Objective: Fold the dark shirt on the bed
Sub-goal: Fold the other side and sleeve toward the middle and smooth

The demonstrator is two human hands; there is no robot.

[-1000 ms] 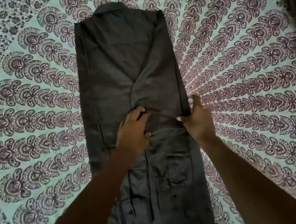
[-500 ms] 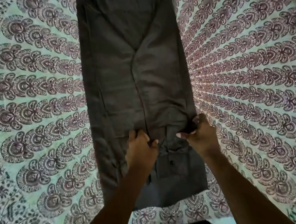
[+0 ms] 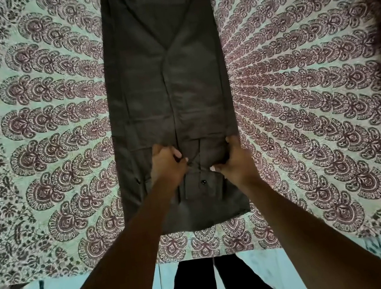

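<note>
On the bed (image 3: 306, 109), left hand (image 3: 167, 166) and right hand (image 3: 235, 160) both pinch one dark shirt (image 3: 166, 79).

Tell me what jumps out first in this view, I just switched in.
The dark shirt, folded into a long strip, runs down the middle of the patterned bedspread. Near its lower end, the left hand and right hand both grip its fabric.
</note>
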